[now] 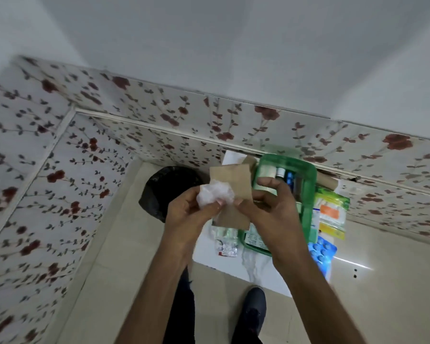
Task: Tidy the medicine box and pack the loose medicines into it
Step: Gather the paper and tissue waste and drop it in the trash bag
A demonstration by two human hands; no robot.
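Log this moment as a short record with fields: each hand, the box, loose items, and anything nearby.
left hand: closed on a crumpled white wad
right hand: pinching a brown paper envelope at its edge
medicine box: green, open, small bottles standing inside, on a white surface
loose items right of box: colourful sachets, blue blister pack
loose items left of box: silver blister strip, partly under the envelope
nearby: bin with black liner on the floor by the wall

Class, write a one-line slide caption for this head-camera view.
Left hand and right hand hold a brown paper packet and crumpled plastic beside the green medicine box.
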